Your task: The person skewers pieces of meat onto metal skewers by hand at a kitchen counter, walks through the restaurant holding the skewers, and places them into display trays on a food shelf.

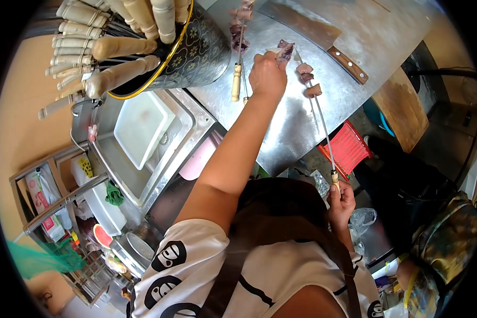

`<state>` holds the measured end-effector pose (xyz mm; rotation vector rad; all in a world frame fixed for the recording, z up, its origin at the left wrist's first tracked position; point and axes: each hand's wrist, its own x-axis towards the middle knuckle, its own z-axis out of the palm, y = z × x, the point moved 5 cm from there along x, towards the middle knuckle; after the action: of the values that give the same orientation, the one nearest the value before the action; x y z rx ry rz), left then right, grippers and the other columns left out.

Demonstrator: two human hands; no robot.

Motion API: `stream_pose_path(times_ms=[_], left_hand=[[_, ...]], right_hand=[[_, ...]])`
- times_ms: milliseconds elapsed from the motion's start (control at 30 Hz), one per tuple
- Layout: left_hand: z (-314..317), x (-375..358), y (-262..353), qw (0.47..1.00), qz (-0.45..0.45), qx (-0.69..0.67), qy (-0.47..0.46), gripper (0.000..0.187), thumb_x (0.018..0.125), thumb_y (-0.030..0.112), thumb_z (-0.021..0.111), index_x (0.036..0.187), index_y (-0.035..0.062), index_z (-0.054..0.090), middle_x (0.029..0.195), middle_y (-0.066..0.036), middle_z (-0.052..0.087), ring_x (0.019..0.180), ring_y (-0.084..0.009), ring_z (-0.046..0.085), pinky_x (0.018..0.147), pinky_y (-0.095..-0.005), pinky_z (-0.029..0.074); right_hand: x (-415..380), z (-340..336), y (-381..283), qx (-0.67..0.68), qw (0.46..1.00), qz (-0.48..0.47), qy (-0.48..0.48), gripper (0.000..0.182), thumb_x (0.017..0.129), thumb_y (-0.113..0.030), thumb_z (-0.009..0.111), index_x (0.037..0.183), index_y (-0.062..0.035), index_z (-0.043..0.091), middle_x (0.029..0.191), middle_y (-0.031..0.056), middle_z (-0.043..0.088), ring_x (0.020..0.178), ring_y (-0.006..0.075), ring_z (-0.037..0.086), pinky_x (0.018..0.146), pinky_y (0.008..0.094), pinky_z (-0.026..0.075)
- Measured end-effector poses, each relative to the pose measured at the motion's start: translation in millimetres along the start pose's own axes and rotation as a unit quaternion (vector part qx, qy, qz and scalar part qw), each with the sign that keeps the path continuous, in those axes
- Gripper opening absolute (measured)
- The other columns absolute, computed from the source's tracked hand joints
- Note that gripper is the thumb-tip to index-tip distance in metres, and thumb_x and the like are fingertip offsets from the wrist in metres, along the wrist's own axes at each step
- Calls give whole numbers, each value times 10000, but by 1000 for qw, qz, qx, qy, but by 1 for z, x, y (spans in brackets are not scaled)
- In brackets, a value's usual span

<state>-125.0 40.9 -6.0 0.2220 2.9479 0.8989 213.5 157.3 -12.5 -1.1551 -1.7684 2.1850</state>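
Observation:
My right hand (341,204) is closed around the wooden handle of a long metal skewer (323,124), which points up and away over the steel table. Several pieces of meat (308,79) are threaded near its far end. My left hand (267,74) reaches far forward over the table, fingers pinched on a dark reddish piece of meat (286,50) close to the skewer's tip. Just left of it lies a loaded skewer (236,82) with a wooden handle and more meat pieces (239,34) along it; part of a second handle shows below my left wrist.
A wide cleaver (347,64) lies on the steel table (281,140) at the back right. A patterned bucket (196,58) full of wooden-handled skewers stands at upper left. Below it is a sink (188,119) holding a white tray (143,130). A red basket (345,148) sits beyond the table's right edge.

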Motion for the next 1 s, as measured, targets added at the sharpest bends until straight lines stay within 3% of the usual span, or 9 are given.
stream_pose_path(times_ms=[433, 533, 567, 600, 633, 667, 733, 833, 1000], left_hand=[[16, 29, -8, 988, -36, 100, -111, 295, 739, 199, 625, 941, 4, 533, 963, -205, 566, 882, -331, 590, 745, -385, 472], [20, 28, -25, 995, -2, -51, -89, 257, 722, 139, 633, 902, -7, 524, 846, -164, 606, 836, -285, 612, 685, -336, 476], [23, 26, -35, 975, -47, -202, -81, 184, 735, 85, 624, 869, 11, 523, 843, -144, 608, 754, -244, 604, 657, -297, 478], [19, 23, -36, 931, -92, -348, -69, 128, 747, 32, 614, 836, 28, 522, 840, -124, 610, 673, -202, 597, 628, -257, 480], [17, 19, -36, 876, -138, -455, -81, 133, 764, -59, 564, 851, 16, 496, 868, -124, 601, 748, -186, 603, 652, -245, 491], [12, 14, -34, 876, -140, -455, -80, 133, 764, -59, 564, 851, 16, 496, 868, -124, 601, 748, -186, 603, 652, -245, 491], [9, 7, -33, 753, -174, -629, -83, 113, 789, -24, 545, 895, -2, 513, 865, -121, 601, 797, -189, 596, 712, -295, 498], [8, 1, -34, 689, -196, -689, -109, 110, 815, -2, 528, 924, -1, 515, 900, -125, 595, 816, -205, 595, 762, -314, 502], [4, -5, -37, 698, -178, -686, -100, 144, 839, 34, 514, 975, -12, 529, 916, -122, 603, 824, -198, 602, 759, -299, 497]], right_hand=[[0, -6, 3, -33, 999, -20, -9, 108, 857, -59, 549, 944, -4, 518, 719, -2, 519, 639, 53, 456, 595, 185, 374], [0, -7, 4, -45, 998, -26, -20, 106, 854, -56, 553, 938, -2, 520, 722, -2, 521, 645, 55, 459, 603, 185, 375], [-1, -8, 4, -52, 998, -21, -21, 109, 851, -58, 558, 937, -2, 521, 720, -2, 521, 646, 54, 460, 606, 186, 377], [-3, -9, 5, -59, 998, -17, -23, 112, 848, -59, 562, 937, -2, 523, 719, -2, 521, 648, 54, 461, 609, 187, 379], [-4, -9, 5, -61, 998, -16, -24, 112, 848, -59, 562, 937, -2, 523, 719, -2, 521, 648, 54, 461, 609, 187, 379], [-5, -10, 6, -53, 998, -9, -23, 117, 846, -62, 566, 938, -2, 525, 717, -2, 522, 649, 54, 463, 608, 188, 380], [-8, -11, 8, -47, 999, -3, -23, 122, 845, -65, 570, 939, -1, 528, 715, -3, 522, 650, 54, 465, 607, 189, 382], [-10, -11, 10, -57, 998, 3, -34, 130, 842, -66, 574, 945, 1, 533, 718, -3, 525, 650, 53, 466, 607, 190, 385], [-13, -4, 2, -68, 997, -19, -42, 145, 835, -68, 584, 953, 3, 540, 721, 1, 528, 655, 55, 471, 612, 192, 391]])
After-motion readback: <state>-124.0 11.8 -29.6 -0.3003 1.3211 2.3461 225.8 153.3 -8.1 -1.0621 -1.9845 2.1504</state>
